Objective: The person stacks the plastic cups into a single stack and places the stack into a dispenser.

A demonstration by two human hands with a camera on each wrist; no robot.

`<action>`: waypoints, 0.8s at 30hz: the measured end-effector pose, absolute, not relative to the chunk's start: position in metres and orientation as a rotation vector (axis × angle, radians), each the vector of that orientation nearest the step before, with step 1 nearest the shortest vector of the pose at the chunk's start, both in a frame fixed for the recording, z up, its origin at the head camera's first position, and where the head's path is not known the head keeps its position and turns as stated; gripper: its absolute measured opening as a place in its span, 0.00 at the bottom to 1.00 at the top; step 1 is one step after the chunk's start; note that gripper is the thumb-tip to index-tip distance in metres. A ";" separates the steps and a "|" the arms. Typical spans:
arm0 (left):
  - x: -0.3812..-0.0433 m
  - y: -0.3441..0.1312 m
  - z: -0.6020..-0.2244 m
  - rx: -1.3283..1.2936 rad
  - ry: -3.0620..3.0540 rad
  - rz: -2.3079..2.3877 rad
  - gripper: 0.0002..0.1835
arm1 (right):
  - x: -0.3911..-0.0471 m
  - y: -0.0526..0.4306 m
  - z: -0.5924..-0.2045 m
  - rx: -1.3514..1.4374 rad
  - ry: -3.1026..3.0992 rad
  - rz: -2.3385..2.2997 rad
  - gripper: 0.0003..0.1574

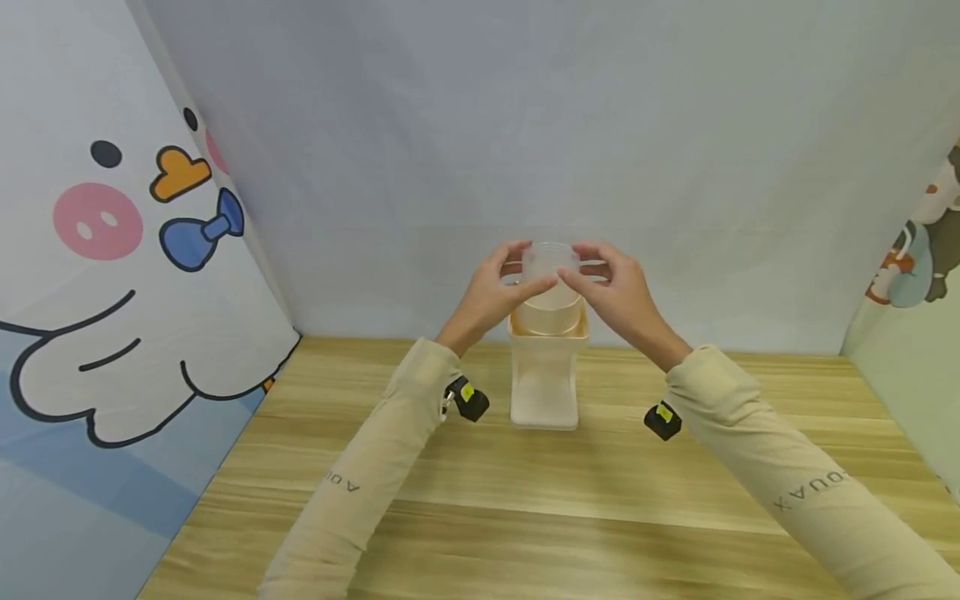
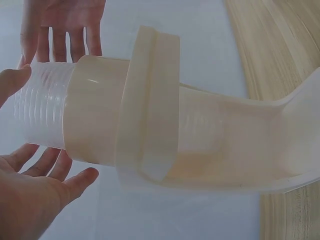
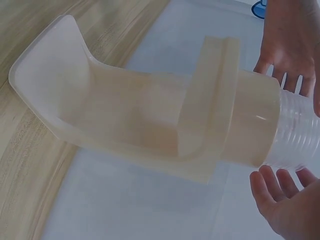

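Observation:
A cream plastic cup dispenser (image 1: 545, 379) stands upright on the wooden table, with a round collar (image 2: 97, 110) at its top. Out of this collar rises a stack of clear, ridged plastic cups (image 1: 551, 260). My left hand (image 1: 491, 293) holds the stack from the left, thumb across the front and fingers along the side. From the right, my right hand (image 1: 618, 292) grips it the same way, and the thumb tips come close together. The lower ends of the cups are hidden inside the dispenser, though ridges show faintly through its wall in the left wrist view.
The wood-grain table (image 1: 600, 517) reaches back to a pale cloth wall (image 1: 525, 125) close behind the dispenser. Printed cartoon panels flank it, a white duck (image 1: 90, 317) on the left and a green-based panel (image 1: 911, 375) on the right. Black wrist cameras (image 1: 469, 400) hang beneath both forearms.

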State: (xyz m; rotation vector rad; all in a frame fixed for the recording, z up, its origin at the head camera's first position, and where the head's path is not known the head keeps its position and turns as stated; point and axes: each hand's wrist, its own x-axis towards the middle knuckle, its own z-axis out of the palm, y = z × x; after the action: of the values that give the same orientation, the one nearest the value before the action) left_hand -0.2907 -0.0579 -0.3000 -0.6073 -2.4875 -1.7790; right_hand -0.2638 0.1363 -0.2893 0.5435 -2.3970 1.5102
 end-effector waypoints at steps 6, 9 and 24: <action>-0.290 -0.060 -0.303 -0.608 -2.488 -1.775 0.39 | -0.264 0.136 -0.293 0.538 -2.386 1.502 0.31; -0.290 -0.060 -0.304 -0.614 -2.472 -1.785 0.39 | -0.264 0.136 -0.293 0.534 -2.380 1.501 0.30; -0.285 -0.059 -0.318 -0.642 -2.480 -1.744 0.39 | -0.255 0.136 -0.309 0.543 -2.419 1.420 0.27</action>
State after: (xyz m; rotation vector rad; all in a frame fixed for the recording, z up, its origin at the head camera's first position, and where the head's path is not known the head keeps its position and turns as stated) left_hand -0.2853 -0.0590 -0.3180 -0.6418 -2.4795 -1.7439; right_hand -0.2550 0.1360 -0.3095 0.5431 -2.4194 1.4201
